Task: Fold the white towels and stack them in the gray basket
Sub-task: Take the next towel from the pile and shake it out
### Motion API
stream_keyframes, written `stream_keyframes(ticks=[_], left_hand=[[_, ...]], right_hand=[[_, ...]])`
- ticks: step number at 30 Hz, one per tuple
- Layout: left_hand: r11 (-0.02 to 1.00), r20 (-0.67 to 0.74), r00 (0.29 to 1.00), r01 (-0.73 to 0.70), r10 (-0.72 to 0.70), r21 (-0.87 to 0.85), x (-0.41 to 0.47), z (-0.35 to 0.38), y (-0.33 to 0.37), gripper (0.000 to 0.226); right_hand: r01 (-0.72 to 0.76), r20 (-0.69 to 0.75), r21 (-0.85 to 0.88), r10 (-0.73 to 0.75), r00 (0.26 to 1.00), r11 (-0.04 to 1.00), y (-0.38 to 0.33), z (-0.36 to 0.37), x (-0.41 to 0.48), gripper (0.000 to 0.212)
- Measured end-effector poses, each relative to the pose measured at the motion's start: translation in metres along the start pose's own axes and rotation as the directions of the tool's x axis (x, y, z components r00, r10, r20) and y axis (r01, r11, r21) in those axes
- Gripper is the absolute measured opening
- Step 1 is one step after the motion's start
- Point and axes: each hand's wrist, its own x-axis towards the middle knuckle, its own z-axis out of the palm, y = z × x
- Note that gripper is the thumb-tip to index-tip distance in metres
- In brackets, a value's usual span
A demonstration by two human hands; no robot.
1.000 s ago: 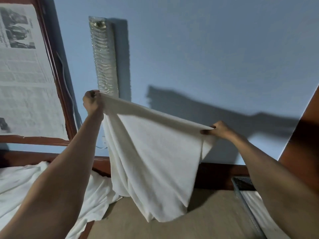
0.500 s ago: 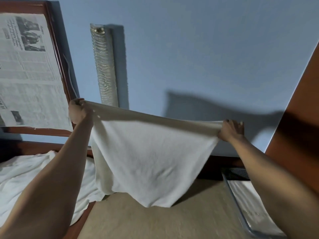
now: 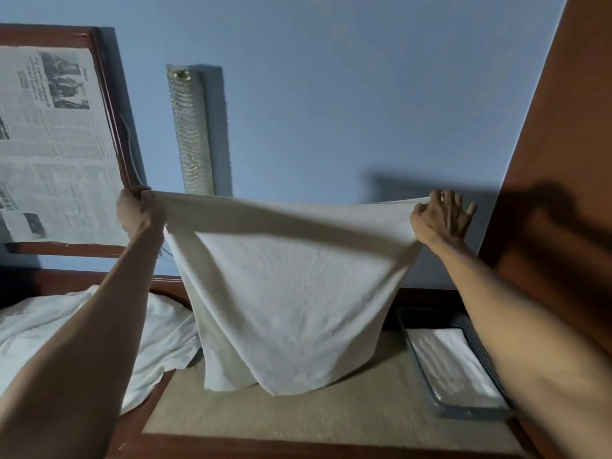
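1 folded towel (image 3: 453,366) lies in gray basket (image 3: 478,342); left hand (image 3: 137,213), right hand (image 3: 442,217) pinch hanging towel (image 3: 284,293).

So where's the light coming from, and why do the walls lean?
Head view: light likely from behind-left, as the shadow of the right hand falls on the wooden panel; same view's wide lens tilts that panel and the framed newspaper.

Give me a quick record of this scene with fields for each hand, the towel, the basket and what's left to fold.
left hand: grips one top corner of the towel
right hand: pinches the other top corner, remaining fingers spread
towel state: unfolded, stretched between both hands, hanging toward the beige surface
gray basket: right of the towel, holds a folded towel
left to fold: crumpled white pile at left
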Motion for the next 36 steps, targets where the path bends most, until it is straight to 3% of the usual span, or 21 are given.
stream_keyframes(ticks=[6, 11, 17, 23, 27, 31, 36], left_hand=[[0.984, 0.085, 0.988, -0.141, 0.132, 0.107, -0.023, -0.033, 0.021, 0.036], [0.974, 0.106, 0.975, -0.203, 0.193, 0.101, -0.033, -0.057, 0.041, 0.034], [0.954, 0.146, 0.974, -0.205, 0.175, 0.219, -0.063, -0.076, 0.023, 0.038], [0.907, 0.261, 0.963, -0.169, 0.068, 0.386, -0.09, -0.087, -0.043, 0.037], [0.896, 0.334, 0.942, -0.128, -0.024, 0.425, -0.103, -0.089, -0.115, 0.03], [0.883, 0.326, 0.928, 0.006, -0.18, 0.469, -0.123, -0.088, -0.186, 0.025], [0.839, 0.26, 0.895, 0.191, -0.362, 0.51, -0.121, -0.067, -0.257, 0.021]], right_hand=[[0.016, -0.074, 0.024, -0.014, 0.997, 1.0, 0.038, -0.032, -0.023, 0.055], [0.053, -0.174, 0.033, -0.047, 0.984, 0.998, 0.057, -0.06, -0.032, 0.041], [0.025, -0.154, 0.023, -0.021, 0.988, 0.999, 0.072, -0.059, -0.052, 0.027], [0.045, 0.027, -0.065, -0.044, 0.999, 0.997, 0.092, -0.002, -0.105, 0.018], [0.066, 0.237, -0.103, -0.04, 0.971, 0.992, 0.107, 0.043, -0.158, 0.015], [0.065, 0.38, -0.123, -0.013, 0.925, 0.99, 0.116, 0.085, -0.206, 0.019], [0.036, 0.434, -0.172, 0.043, 0.9, 0.984, 0.108, 0.125, -0.233, 0.034]])
